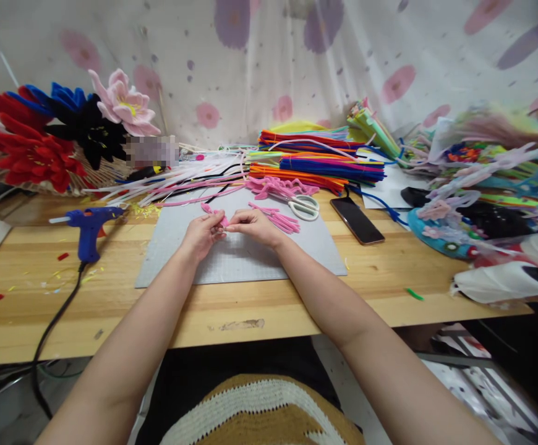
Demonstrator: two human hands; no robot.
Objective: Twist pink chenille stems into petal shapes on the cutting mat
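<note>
Both my hands meet over a grey cutting mat [250, 259] on the wooden table [111, 309]. My left hand [201, 233] pinches a short pink pipe cleaner piece [217, 216] that sticks out up and to the left. My right hand [255, 225] is closed on the same pink piece from the right, its fingertips touching those of the left. Just beyond my right hand lies a small bunch of bent pink pipe cleaner pieces [281, 219] on the mat.
White-handled scissors [305, 207] and a phone [357, 220] lie right of the mat. A blue glue gun [89, 225] stands at the left, its cord running off the table edge. Stacks of coloured pipe cleaners [324, 164] sit behind; finished flowers [65, 130] at far left, craft clutter [482, 185] right.
</note>
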